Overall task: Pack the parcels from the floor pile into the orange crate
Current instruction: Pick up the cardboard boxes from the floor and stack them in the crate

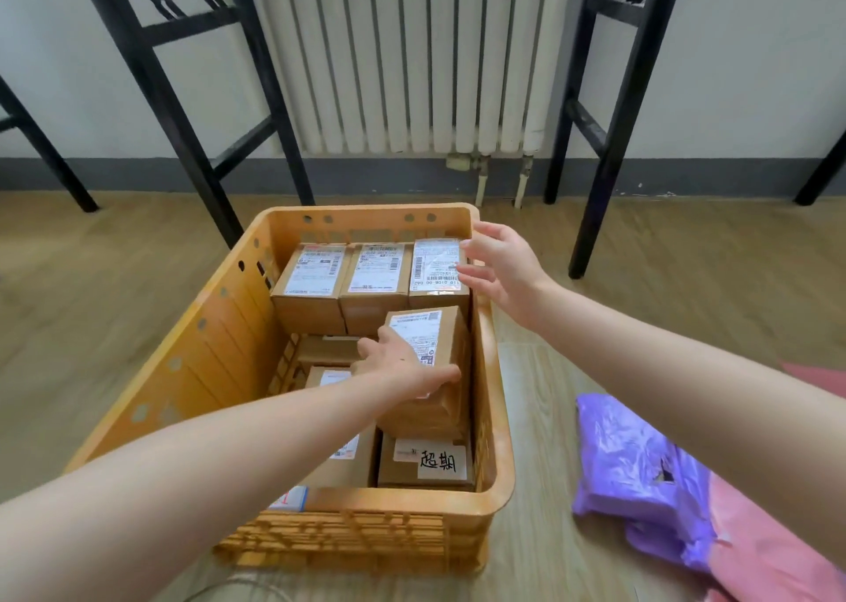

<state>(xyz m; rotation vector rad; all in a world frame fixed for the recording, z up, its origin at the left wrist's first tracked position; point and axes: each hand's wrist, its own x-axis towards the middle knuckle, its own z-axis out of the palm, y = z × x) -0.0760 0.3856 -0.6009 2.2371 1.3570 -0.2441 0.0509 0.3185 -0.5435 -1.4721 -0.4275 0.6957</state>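
Observation:
The orange crate point(219, 326) stands on the wooden floor and holds several brown cardboard parcels with white labels. Three of them stand in a row at its far end point(373, 276). My left hand point(403, 363) grips a cardboard parcel point(435, 400) that sits high on the right side inside the crate, thumb across its near face. My right hand point(499, 267) hovers with fingers spread at the far right rim, next to the rightmost back parcel point(437, 262). A parcel with handwritten characters point(430, 462) lies at the near right, partly under the held one.
Purple plastic mailer bags point(641, 468) and a pink one point(769, 555) lie on the floor to the right of the crate. Black metal table legs point(183, 143) stand behind on both sides. A white radiator point(403, 52) hangs on the wall.

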